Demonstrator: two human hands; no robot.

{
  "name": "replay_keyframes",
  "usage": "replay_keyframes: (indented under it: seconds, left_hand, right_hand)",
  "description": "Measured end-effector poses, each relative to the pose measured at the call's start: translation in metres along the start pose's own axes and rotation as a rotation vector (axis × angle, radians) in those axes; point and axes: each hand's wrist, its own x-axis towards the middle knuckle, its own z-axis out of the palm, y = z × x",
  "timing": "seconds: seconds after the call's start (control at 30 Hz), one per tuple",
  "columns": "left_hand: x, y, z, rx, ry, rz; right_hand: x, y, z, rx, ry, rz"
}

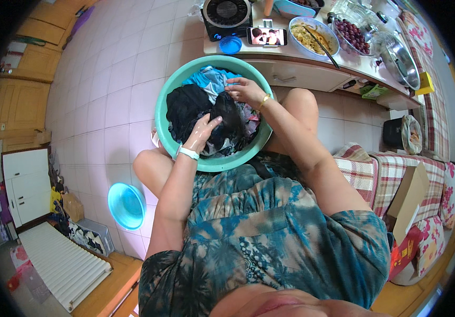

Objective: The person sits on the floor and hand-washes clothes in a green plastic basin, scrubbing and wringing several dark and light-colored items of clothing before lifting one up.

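Observation:
A green plastic basin [163, 132] sits between my knees, full of wet-looking clothes. My left hand [203, 132], wet and wearing a white watch, is shut on a bunched black cloth [229, 117], thumb lying over it; some of its fingers are hidden. Above the bunch's far end is my right hand [246, 92], a yellow bracelet on its wrist. Its fingers are apart and close to the cloth; contact is hard to make out. Another black garment [187, 105] fills the basin's left side. Blue and white clothing [207, 81] lies at the far side, patterned fabric [250, 115] at the right.
Ahead, a table [283, 53] bears an induction cooker [227, 18], a small blue bowl [230, 44], a phone [267, 36], a noodle bowl [314, 37], grapes [352, 35] and a steel bowl [401, 59]. A blue basin [127, 206] stands on the tiled floor [112, 107], left. A plaid sofa [393, 182] is at right.

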Motion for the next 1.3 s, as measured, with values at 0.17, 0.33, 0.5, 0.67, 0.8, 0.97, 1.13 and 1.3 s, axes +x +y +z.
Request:
replay_keyframes:
  seconds: [0.17, 0.33, 0.5, 0.67, 0.8, 0.97, 1.13, 1.3]
  left_hand:
    - [0.008, -0.032, -0.017, -0.605, 0.224, 0.099]
    - [-0.006, 0.000, 0.005, -0.757, 0.182, 0.143]
    - [0.003, -0.013, -0.021, -0.847, 0.251, 0.340]
    - [0.001, -0.017, -0.054, -0.780, 0.342, 0.389]
    - [-0.001, -0.018, -0.067, -0.323, 0.555, 0.368]
    - [0.001, -0.029, -0.074, 0.219, 0.933, 0.453]
    - [0.006, -0.006, -0.024, 0.802, 0.682, 0.728]
    - [0.038, -0.036, 0.000, 1.291, 0.378, 0.626]
  right_hand:
    - [-0.038, 0.020, 0.032, -0.404, 0.043, 0.071]
    - [-0.042, 0.051, 0.014, -0.497, 0.015, -0.021]
    - [-0.053, 0.033, 0.016, -0.555, 0.093, -0.109]
    - [-0.054, 0.030, -0.005, -0.290, 0.123, -0.167]
    - [-0.050, 0.025, -0.012, -0.230, 0.142, -0.256]
    - [-0.050, 0.027, -0.022, -0.748, 0.360, -0.397]
    - [-0.051, 0.037, -0.002, -1.471, 0.305, -0.210]
    - [-0.036, 0.055, 0.029, -1.731, 0.278, -0.047]
